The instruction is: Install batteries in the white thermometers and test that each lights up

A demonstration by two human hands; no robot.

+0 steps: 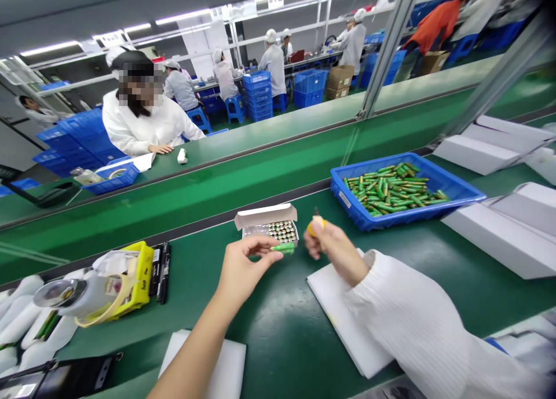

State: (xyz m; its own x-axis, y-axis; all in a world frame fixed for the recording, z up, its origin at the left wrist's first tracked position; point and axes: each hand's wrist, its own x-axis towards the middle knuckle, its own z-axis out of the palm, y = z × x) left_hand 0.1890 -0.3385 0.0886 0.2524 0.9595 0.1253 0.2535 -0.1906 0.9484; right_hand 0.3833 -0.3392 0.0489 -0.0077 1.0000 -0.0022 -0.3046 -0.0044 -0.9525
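Note:
My left hand (247, 263) pinches a green battery (283, 247) between thumb and fingertips, held level just in front of a small white box (266, 216). Upright batteries (284, 231) with shiny ends stand in rows in the box, and its flap is raised. To the right of the box, my right hand (334, 245) is closed round a small yellow-handled tool (313, 226) with a dark tip pointing up. Motion blur hides the tool's exact kind. The battery and the tool are apart.
A blue tray (408, 211) of loose green batteries stands at the back right, beside open white cartons (508, 231). White foam sheets (347, 324) lie under my right forearm. At left are a yellow basket (145, 277) and black markers (164, 274). A co-worker (143, 118) sits opposite.

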